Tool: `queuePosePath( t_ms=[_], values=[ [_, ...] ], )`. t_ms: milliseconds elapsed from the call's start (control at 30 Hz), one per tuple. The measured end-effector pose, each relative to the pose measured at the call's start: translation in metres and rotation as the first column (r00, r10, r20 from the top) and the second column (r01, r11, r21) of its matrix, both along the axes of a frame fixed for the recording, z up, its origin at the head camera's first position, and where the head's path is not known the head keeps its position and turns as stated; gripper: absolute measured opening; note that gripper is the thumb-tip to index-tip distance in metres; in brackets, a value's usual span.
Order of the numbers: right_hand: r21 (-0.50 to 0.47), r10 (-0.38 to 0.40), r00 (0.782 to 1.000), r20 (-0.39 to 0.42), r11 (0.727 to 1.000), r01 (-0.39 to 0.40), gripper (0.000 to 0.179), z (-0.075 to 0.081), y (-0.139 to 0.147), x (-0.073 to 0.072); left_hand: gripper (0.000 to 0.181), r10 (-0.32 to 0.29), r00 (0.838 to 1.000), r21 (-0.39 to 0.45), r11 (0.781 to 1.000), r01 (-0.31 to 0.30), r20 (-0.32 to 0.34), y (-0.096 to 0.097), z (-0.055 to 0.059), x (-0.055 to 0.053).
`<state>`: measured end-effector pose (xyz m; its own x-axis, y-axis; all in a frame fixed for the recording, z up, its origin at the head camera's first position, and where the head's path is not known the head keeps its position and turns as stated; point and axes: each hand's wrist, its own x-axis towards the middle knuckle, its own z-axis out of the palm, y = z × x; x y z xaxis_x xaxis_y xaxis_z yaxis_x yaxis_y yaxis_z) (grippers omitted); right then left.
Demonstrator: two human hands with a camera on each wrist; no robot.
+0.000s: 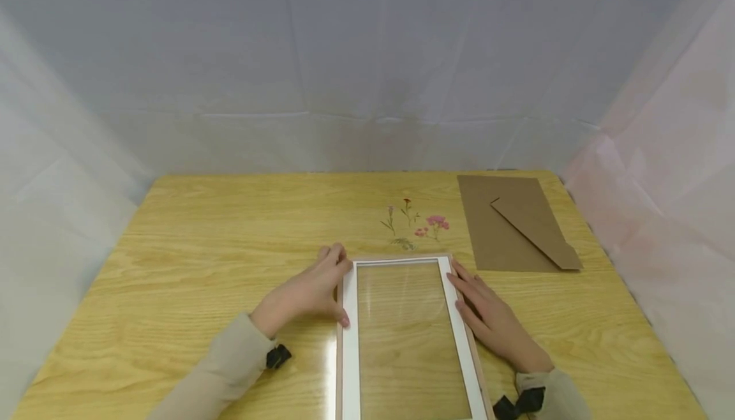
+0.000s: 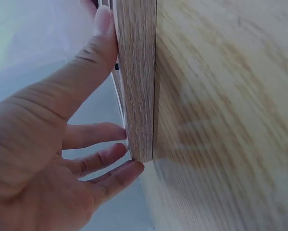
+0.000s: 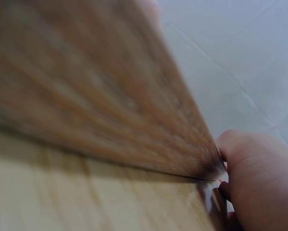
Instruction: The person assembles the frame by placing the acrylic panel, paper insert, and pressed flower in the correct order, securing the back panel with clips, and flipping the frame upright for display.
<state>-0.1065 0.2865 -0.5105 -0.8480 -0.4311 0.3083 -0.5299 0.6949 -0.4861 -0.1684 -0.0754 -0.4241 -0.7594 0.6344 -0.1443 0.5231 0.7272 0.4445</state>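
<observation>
Frame [image 2: 136,86]: flat on the worktop [image 1: 189,267]; at 6 o'clock in the head view, near end cut off by the picture's lower edge. Wood rim, long axis roughly 12 to 6 o'clock.
Border [image 1: 351,356]: white, set inside the wood rim.
Pane [image 1: 404,337]: clear, inside the border; worktop grain visible through it.
Left hand [image 1: 312,289]: at 10 o'clock of the frame. Grip wide; thumb on the left edge, fingertips at the far-left corner, a gap between them in the left wrist view.
Right hand [image 1: 494,321]: near 3 o'clock of the frame. Grip relaxed; fingers extended, slightly apart, touching the right edge toward the far-right corner. In the right wrist view the wood side is partly blurred.
Sprigs [image 1: 438,221]: four, just beyond the frame at 12 o'clock. Within the group: orange at 11, pink at 3, green leaf at 7, pale flower between 9 and 10.
Board [image 1: 488,241]: brown, flat on the worktop, between 1 and 2 o'clock of the frame, apart from it.
Strut [image 1: 545,242]: on the board, running from 10 to 4 o'clock, wider at the 4 o'clock end.
Sleeves [image 1: 235,356]: beige, dark fitting at each cuff.
Sheeting [image 1: 344,62]: grey, upright behind the worktop at 12 o'clock.
</observation>
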Motion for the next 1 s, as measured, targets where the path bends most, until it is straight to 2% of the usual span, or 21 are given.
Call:
queuePosePath(
  t_ms=[233, 467, 600, 767, 1000],
  values=[
    [-0.010, -0.004, 1.000, -0.001, 1.000, 0.004, 0.052, -0.001, 0.001, 0.000, 0.106, 0.044, 0.999, -0.004, 0.999, -0.044, 0.004, 0.003, 0.003, 0.004],
    [-0.021, -0.001, 1.000, -0.019, 1.000, 0.001, 0.052, -0.002, 0.000, 0.000, 0.117, 0.080, 0.996, -0.037, 0.996, -0.079, 0.028, 0.007, 0.004, 0.000],
    [-0.020, -0.001, 1.000, -0.014, 1.000, 0.001, 0.052, -0.002, 0.000, -0.001, 0.118, 0.079, 0.995, -0.042, 0.996, -0.077, 0.056, 0.007, 0.003, -0.004],
    [0.018, -0.006, 1.000, -0.012, 1.000, 0.006, 0.052, 0.000, -0.001, 0.000, 0.111, 0.072, 0.993, 0.010, 0.997, -0.074, 0.088, 0.004, -0.003, -0.007],
    [0.040, -0.004, 1.000, -0.013, 0.999, 0.004, 0.050, 0.002, 0.000, 0.001, 0.105, 0.025, 0.998, 0.055, 0.998, -0.028, 0.059, 0.000, -0.006, -0.008]
  ],
)
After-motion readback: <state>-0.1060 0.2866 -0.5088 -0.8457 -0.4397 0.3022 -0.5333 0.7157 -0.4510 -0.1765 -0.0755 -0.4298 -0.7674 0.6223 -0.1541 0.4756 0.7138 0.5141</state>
